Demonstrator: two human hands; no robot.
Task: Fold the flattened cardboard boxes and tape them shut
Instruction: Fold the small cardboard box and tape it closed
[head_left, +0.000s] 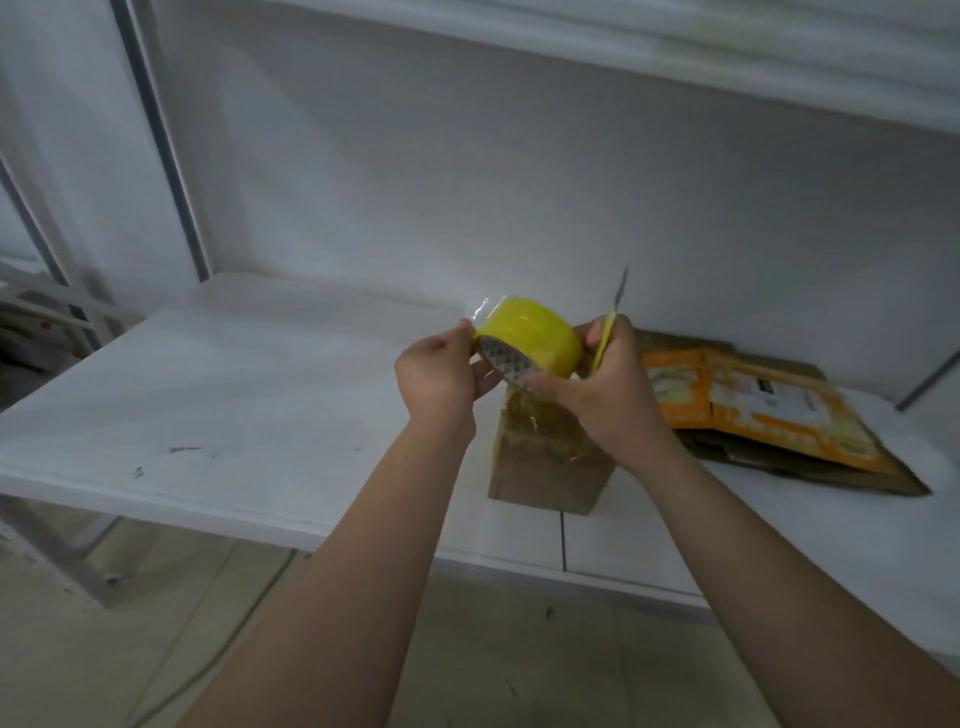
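Note:
A yellow roll of tape (535, 338) is held up in front of me above the white shelf (260, 395). My left hand (439, 371) pinches the loose clear end of the tape at the roll's left side. My right hand (597, 384) grips the roll from below and the right, and also holds a yellow-handled cutter (605, 338) whose blade points up. A small folded brown cardboard box (545, 462) stands on the shelf under my hands, with clear tape across its top. Flattened boxes (769, 415), brown and orange, lie in a stack to the right.
A white wall closes off the back of the shelf, and another shelf board (675, 47) hangs overhead. A grey metal upright (171, 156) stands at the back left. The shelf's front edge runs below my forearms, with tiled floor (156, 623) beneath.

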